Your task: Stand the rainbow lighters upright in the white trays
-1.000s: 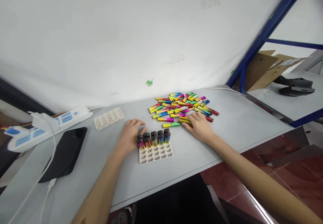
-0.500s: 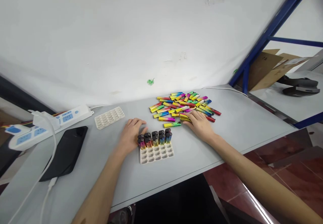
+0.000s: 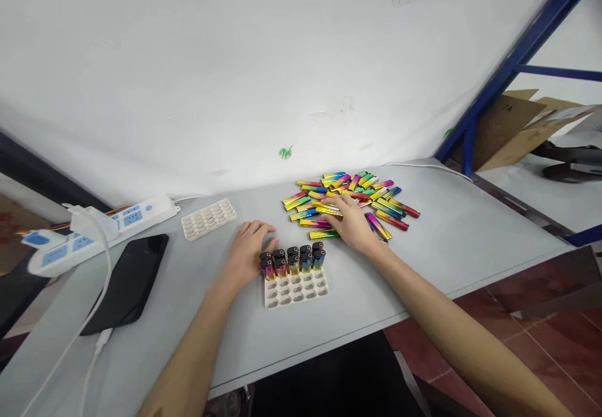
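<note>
A white tray (image 3: 297, 291) with oval holes stands near the table's front edge, its back rows filled with upright black-topped coloured lighters (image 3: 293, 263). My left hand (image 3: 247, 251) rests at the tray's back left corner, fingers apart, thumb beside the lighters, holding nothing. Behind and to the right lies a loose pile of shiny multicoloured lighters (image 3: 355, 188). Over the pile's front part, my right hand (image 3: 348, 221) has its fingers bent down on a yellow lighter (image 3: 328, 209). The fingertips partly cover what is under them.
A second white tray (image 3: 208, 219) lies at the back left with nothing in its holes. Further left are a power strip (image 3: 162, 209), a black phone (image 3: 126, 284) and a white cable (image 3: 100, 342). A blue metal frame (image 3: 512, 59) and cardboard boxes (image 3: 508, 125) stand on the right.
My right hand has moved left across the pile. A magenta and yellow lighter now shows to its right. My left hand stays beside the tray. The whole view has shifted slightly.
</note>
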Demonstrator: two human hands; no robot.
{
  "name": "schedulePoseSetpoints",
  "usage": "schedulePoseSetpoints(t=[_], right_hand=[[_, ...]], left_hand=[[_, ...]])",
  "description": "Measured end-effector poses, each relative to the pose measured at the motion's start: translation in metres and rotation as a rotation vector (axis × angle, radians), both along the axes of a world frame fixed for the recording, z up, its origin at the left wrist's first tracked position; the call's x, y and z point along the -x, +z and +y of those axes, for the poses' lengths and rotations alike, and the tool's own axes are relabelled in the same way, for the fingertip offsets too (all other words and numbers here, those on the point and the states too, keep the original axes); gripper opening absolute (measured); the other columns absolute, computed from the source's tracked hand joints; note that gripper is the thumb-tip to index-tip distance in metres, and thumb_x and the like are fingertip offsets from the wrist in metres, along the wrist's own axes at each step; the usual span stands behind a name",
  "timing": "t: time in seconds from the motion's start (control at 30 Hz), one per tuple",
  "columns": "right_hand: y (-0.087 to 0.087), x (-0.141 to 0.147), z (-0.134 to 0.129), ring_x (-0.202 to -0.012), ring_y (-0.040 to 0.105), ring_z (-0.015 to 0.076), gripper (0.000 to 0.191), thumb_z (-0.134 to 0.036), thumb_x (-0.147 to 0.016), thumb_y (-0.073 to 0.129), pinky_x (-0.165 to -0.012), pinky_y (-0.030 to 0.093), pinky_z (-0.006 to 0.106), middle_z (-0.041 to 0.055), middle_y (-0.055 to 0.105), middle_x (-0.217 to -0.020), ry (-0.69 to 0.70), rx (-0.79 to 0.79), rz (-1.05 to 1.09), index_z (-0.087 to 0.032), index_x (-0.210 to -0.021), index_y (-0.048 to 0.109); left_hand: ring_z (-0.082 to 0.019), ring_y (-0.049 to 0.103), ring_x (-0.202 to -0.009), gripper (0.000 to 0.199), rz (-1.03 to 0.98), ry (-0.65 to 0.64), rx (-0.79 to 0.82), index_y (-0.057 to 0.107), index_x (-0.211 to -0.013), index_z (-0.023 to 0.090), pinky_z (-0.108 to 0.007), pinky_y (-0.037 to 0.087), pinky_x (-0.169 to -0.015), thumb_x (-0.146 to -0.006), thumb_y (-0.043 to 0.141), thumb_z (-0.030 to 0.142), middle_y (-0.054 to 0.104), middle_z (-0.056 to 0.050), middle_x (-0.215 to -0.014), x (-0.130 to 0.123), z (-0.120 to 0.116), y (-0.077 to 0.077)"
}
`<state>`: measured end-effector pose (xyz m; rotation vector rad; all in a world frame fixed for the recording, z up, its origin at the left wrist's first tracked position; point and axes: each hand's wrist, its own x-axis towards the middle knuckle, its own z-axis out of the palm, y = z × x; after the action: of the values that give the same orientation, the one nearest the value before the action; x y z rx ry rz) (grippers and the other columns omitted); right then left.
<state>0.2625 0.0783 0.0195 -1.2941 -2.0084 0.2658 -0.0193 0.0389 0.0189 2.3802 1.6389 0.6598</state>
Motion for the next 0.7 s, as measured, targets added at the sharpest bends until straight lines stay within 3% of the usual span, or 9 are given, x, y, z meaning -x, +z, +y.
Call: schedulePoseSetpoints(t=[0.17,0.23,0.37,0.5,0.7], right_hand=[[-0.002,0.001,-0.002,-0.12,0.061,0.0282,0.04,-0.029,-0.096,0.057,-0.096,0.051,0.044,0.0109,0.064,-0.127,0.028,0.029,0.048,-0.027,-0.137,0.056],[-0.003,-0.001,-0.004,-0.116,0.064,0.0283,0.047,-0.03,-0.093,0.062,-0.092,0.053,0.043,0.0111,0.067,-0.124,-0.014,0.084,0.091,-0.025,-0.138,0.051],[-0.003,-0.004,-0.01,-0.096,0.07,0.0263,0.044,-0.036,-0.082,0.076,-0.08,0.055,0.039,0.0077,0.072,-0.101,-0.143,0.157,0.282,-0.022,-0.117,0.054],[0.003,-0.003,-0.015,-0.083,0.068,0.0222,0.04,-0.046,-0.073,0.083,-0.071,0.052,0.035,0.0042,0.071,-0.091,-0.106,0.251,0.561,-0.022,-0.09,0.056],[0.015,-0.004,-0.019,-0.066,0.06,0.0164,0.037,-0.043,-0.066,0.088,-0.061,0.046,0.029,-0.0009,0.065,-0.072,-0.019,0.448,0.954,-0.022,-0.088,0.067]], left_hand=[[-0.028,0.054,-0.107,0.023,0.015,0.0,-0.011,0.064,-0.106,0.021,-0.046,0.047,-0.094,-0.097,0.049,0.036,0.066,-0.009,-0.111,0.001,0.001,-0.002],[-0.028,0.054,-0.108,0.024,0.019,0.001,0.0,0.063,-0.107,0.021,-0.045,0.047,-0.095,-0.098,0.048,0.037,0.066,-0.009,-0.112,0.001,0.0,-0.002],[-0.028,0.053,-0.11,0.025,0.017,0.013,0.028,0.063,-0.107,0.021,-0.045,0.046,-0.096,-0.098,0.047,0.039,0.066,-0.008,-0.113,0.0,-0.001,0.001],[-0.028,0.053,-0.11,0.025,0.012,0.018,0.047,0.063,-0.107,0.022,-0.046,0.046,-0.096,-0.097,0.048,0.038,0.066,-0.008,-0.113,-0.002,-0.002,0.005],[-0.028,0.054,-0.11,0.023,0.016,0.022,0.051,0.063,-0.107,0.022,-0.046,0.046,-0.096,-0.097,0.048,0.036,0.067,-0.008,-0.112,-0.001,-0.001,0.004]])
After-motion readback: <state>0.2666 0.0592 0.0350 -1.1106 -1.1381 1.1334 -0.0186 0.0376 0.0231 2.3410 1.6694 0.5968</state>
